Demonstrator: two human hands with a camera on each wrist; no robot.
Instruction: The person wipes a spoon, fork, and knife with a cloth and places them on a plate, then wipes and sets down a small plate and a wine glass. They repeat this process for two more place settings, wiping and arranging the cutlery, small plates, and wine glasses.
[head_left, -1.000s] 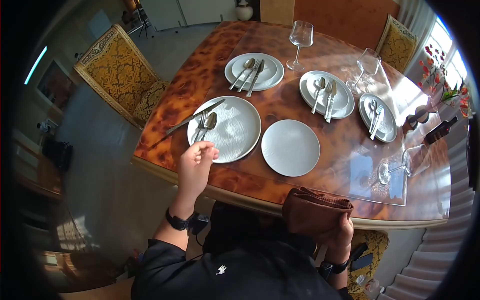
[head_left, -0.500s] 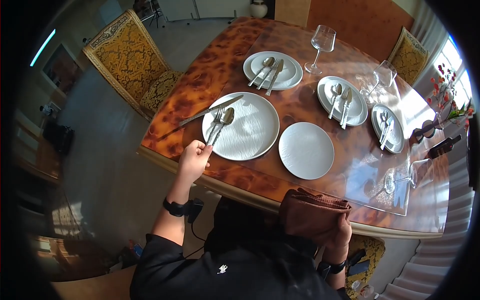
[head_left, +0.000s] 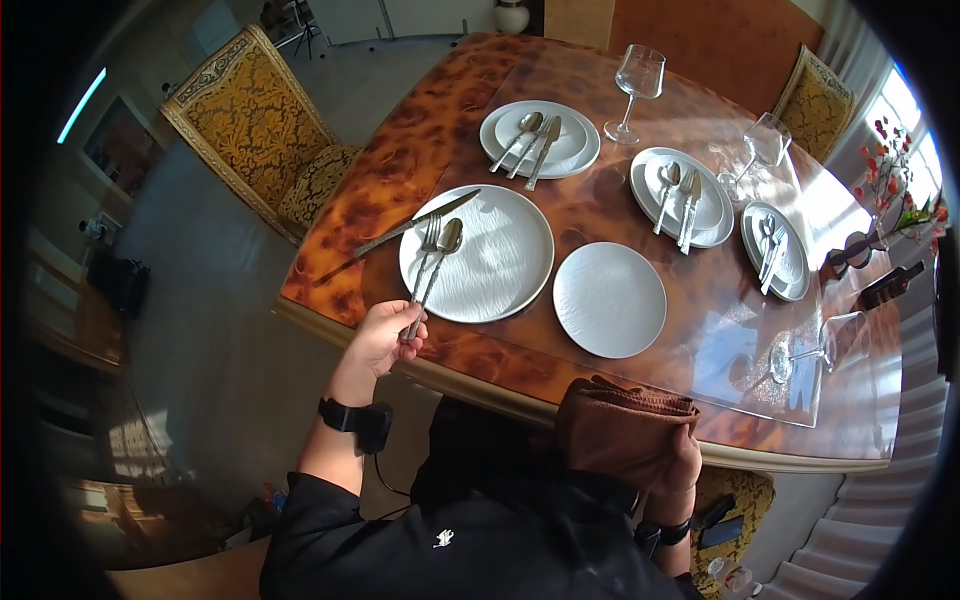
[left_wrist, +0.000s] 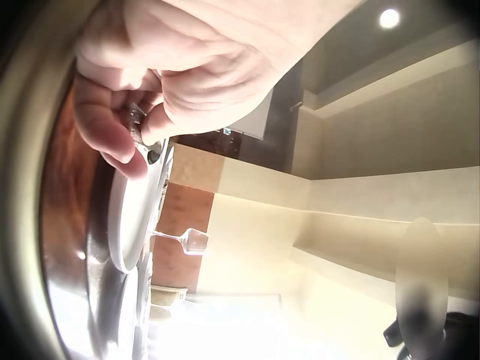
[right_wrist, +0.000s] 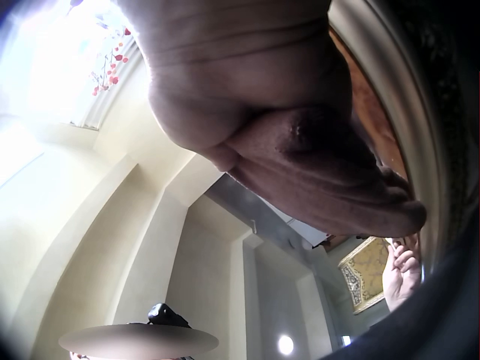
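Note:
The left hand pinches the handles of a fork and a spoon, whose heads lie over the large white plate. A knife rests across that plate's upper left rim, its handle on the table. In the left wrist view the fingers of the left hand curl round the metal handles. At the table's front edge the right hand grips a folded brown cloth. A smaller white plate lies bare beside the large one.
Stacked plates with cutlery stand at the back, at the right and farther right. Stemmed glasses stand behind and lie to the right, near a dark bottle. A patterned chair is at the left.
The left hand, empty near the plate a second ago, has closed on the fork and spoon and drawn them slightly towards the table edge. The right hand still holds the cloth.

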